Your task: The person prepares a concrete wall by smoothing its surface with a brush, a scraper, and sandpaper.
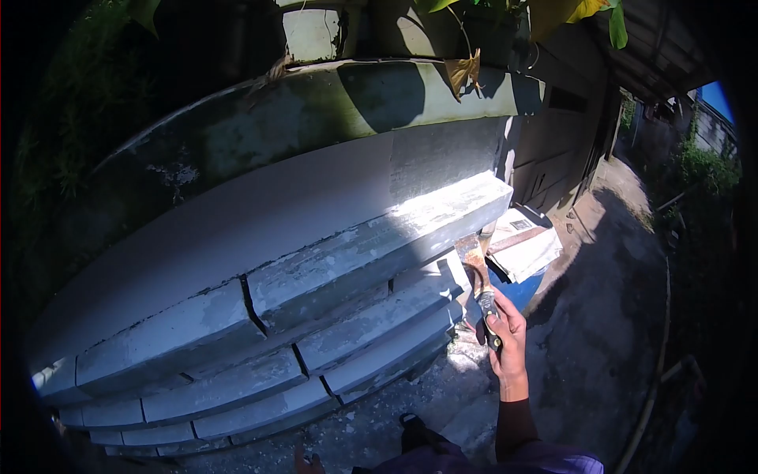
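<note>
My right hand (508,336) is closed around the dark handle of a putty knife (477,272), whose wide, rust-stained blade points up and away from me. The blade's tip is near the right end of the top ledge (379,229) of a stepped, whitish block wall with patchy, flaking paint. Low in the view, my left hand (306,460) is dim and partly cut off by the bottom edge. Its visible fingers are apart, and nothing shows in them. Dark vertical gaps divide the ledges below.
White bags (527,245) lie over something blue (517,291) beyond the wall's right end. Potted plants (316,31) stand on a mossy concrete slab (371,99) above. A shaded path (604,308) runs along the right, with a long pole (659,371) at its edge.
</note>
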The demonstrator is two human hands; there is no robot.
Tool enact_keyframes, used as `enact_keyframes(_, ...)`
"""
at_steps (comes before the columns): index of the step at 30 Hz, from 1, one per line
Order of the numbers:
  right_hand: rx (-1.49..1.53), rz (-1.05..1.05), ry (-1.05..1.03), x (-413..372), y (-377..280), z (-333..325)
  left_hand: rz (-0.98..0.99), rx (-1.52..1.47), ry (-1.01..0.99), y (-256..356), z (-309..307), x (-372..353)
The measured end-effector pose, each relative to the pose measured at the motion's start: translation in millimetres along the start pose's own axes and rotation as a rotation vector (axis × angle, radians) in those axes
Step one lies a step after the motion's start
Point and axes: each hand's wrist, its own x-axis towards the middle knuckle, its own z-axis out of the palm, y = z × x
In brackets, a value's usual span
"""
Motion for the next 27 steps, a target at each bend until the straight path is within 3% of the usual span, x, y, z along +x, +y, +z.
enact_keyframes(3,-0.260,-0.165,0.003,56,-20,-1,0.059,-0.075,0.008,45,8,5)
enact_keyframes(7,-0.314,-0.295,0.051,123,-16,10,0.115,-0.173,0.024,74,25,21)
enact_keyframes(10,-0.375,-0.281,0.022,163,-29,24,0.086,-0.167,0.011,85,38,30)
enact_keyframes(13,-0.539,-0.397,-0.139,208,-49,29,0.058,-0.142,0.022,86,51,34)
enact_keyframes(16,-0.591,-0.449,-0.141,244,-54,54,0.111,-0.104,0.148,85,64,28)
enact_keyframes(20,-0.654,-0.501,-0.199,259,-67,51,0.084,-0.340,0.166,85,82,13)
enact_keyframes(23,-0.655,-0.483,-0.153,265,-82,33,-0.180,-0.285,0.109,121,71,3)
enact_keyframes(25,-0.736,-0.570,-0.195,271,-82,48,-0.198,-0.288,0.088,135,68,1)
enact_keyframes(27,-0.770,-0.499,-0.213,279,-79,52,-0.187,-0.299,0.077,144,69,-1)
